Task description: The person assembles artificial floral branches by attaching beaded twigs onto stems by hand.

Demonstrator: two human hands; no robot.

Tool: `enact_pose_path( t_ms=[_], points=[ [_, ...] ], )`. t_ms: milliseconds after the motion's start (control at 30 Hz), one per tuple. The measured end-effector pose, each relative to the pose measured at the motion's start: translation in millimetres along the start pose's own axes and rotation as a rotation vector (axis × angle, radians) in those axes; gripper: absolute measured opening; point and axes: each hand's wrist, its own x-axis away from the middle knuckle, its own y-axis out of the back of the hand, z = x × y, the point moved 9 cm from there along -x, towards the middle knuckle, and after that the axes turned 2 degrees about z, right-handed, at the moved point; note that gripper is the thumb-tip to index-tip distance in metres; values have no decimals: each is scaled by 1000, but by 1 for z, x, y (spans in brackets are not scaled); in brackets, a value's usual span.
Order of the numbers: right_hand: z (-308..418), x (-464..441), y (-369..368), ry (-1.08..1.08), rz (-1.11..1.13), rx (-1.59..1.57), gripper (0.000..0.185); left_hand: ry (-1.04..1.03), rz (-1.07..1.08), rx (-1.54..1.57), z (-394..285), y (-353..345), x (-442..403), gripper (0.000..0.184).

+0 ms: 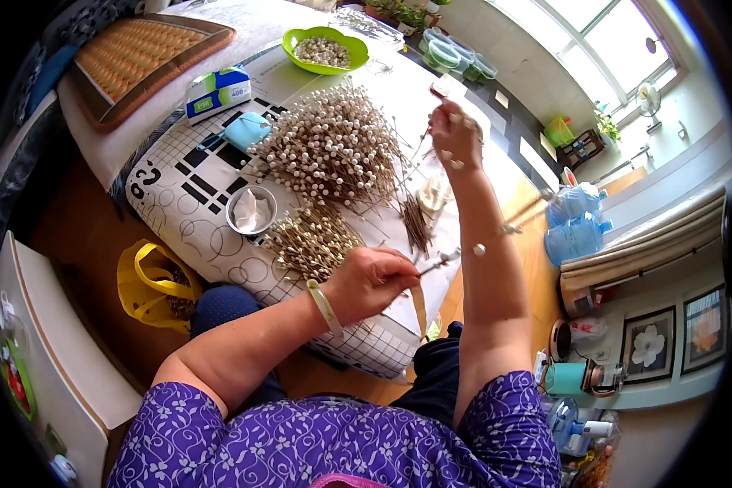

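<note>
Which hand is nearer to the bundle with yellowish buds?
Left: the left hand is just by the yellowish bundle; the right hand is raised farther away, to its right.

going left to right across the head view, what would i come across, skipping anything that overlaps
Yellow bag → small white tub → green bowl of white beads → raised right hand → blue-tinted water jugs → framed flower pictures

Glossy green plastic bowl, shiny yellow bag, patterned cloth sleeve
</note>
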Motion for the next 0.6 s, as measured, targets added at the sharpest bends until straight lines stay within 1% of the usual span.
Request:
enact_pose_path(
  t_ms=[33, 67, 100, 167, 267, 300, 367, 433, 467, 500, 567, 600],
  points=[
    [-13, 8, 6, -146, 13, -409, 14, 18, -20, -3, 2, 4, -1, 7],
    [-15, 26, 16, -365, 44, -669, 12, 16, -33, -49, 0, 9, -2, 7],
    [-25, 43, 23, -423, 49, -808, 13, 37, -32, -14, 4, 10, -2, 7],
    [-28, 81, 41, -454, 59, -940, 12, 147, -38, 137, 22, 8, 2, 7],
    [-26, 128, 58, -495, 56, -1054, 11, 237, -6, 236, 41, -3, 9, 7],
    [-28, 139, 58, -498, 50, -1084, 8, 276, 16, 238, 46, -8, 10, 7],
    [-24, 155, 55, -508, 26, -1099, 9, 337, 52, 281, 48, -18, 11, 8],
    [-29, 160, 51, -487, 15, -1098, 10, 269, 125, 251, 46, -27, 11, 8],
    [-31, 158, 52, -441, 4, -1098, 9, 240, 73, 309, 40, -28, 9, 6],
    [-33, 157, 54, -394, -7, -1094, 9, 250, 82, 307, 42, -31, 9, 6],
    [-36, 153, 62, -401, -5, -1104, 9, 188, 119, 275, 40, -33, 5, 6],
    [-36, 153, 61, -417, 30, -1101, 9, 193, 141, 285, 42, -36, 5, 7]
  ],
)
